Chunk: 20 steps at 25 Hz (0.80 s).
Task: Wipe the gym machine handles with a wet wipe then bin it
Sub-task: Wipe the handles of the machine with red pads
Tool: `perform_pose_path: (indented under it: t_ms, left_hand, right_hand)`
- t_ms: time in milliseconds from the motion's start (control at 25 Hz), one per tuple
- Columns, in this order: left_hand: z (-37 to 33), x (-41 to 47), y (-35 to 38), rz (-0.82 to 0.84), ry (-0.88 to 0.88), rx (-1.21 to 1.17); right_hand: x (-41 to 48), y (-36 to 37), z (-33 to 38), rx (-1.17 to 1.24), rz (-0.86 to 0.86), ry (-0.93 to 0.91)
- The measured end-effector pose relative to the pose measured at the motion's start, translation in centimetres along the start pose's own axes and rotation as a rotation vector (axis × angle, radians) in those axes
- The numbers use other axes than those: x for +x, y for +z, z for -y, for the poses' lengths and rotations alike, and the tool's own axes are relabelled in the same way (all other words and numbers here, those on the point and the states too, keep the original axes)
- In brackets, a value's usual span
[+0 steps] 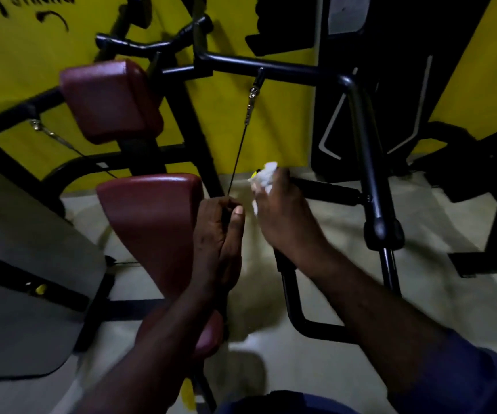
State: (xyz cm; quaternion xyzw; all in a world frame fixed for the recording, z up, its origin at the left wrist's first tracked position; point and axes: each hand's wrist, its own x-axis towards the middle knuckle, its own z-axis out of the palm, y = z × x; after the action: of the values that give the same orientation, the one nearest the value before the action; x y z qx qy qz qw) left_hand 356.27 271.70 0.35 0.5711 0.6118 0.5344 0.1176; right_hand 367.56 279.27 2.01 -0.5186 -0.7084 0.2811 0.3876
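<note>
My right hand [283, 210] is closed around a crumpled white wet wipe [263, 176] and presses it onto the near end of a horizontal black machine handle [325, 189], which runs right to an upright black arm [366, 150]. A yellow tip shows beside the wipe. My left hand [220, 234] grips a thin black cable [238, 156] that hangs from the overhead bar [271, 68]; its thumb points up. A second pair of black handles [151, 44] sits higher at the back.
A maroon seat pad [148, 216] lies just left of my hands and a maroon chest pad [109, 100] stands above it. A grey panel [23, 279] fills the left. Yellow wall behind, pale floor below, and a black frame tube [301, 318] under my right wrist.
</note>
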Motion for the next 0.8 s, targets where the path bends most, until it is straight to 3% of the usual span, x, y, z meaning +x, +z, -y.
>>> perform_pose_path:
  t_ms: [80,200,280,360,440,520,640,720,800]
  left_hand:
    - [-0.4,-1.0,-0.7,-0.044,-0.014,0.062]
    - [-0.9,-2.4,-1.3,-0.067,-0.056,0.122]
    - [-1.3,-2.9,-1.5,-0.071,-0.071,0.123]
    - [-1.7,-3.0,-1.7,-0.083,-0.064,0.122]
    - [-1.8,-2.8,-1.8,-0.076,-0.054,0.136]
    - [-1.6,-2.7,-1.7,-0.046,-0.060,0.133]
    - [-1.2,-1.8,-0.9,-0.010,-0.057,0.100]
    - [-1.0,-0.8,-0.2,0.017,-0.057,0.075]
    - [-0.7,0.5,0.1,0.070,-0.041,0.045]
  right_hand:
    - [3.2,-1.0,-0.2,0.236,0.160,0.091]
    - [4.6,-3.3,-0.4,0.968,0.640,0.453]
    - [2.6,-3.7,-0.9,1.188,0.760,0.574]
    - [-0.1,-3.0,-1.5,1.075,0.527,0.520]
    - [-1.4,-2.3,-1.9,0.619,0.301,0.262]
    - [0.1,-2.0,-1.7,0.188,0.264,0.075]
    - [3.4,-2.5,0.4,-0.109,0.310,0.045]
    - [4.5,-3.0,0.6,0.196,0.409,0.211]
    - [3.6,-3.3,0.5,0.808,0.497,0.536]
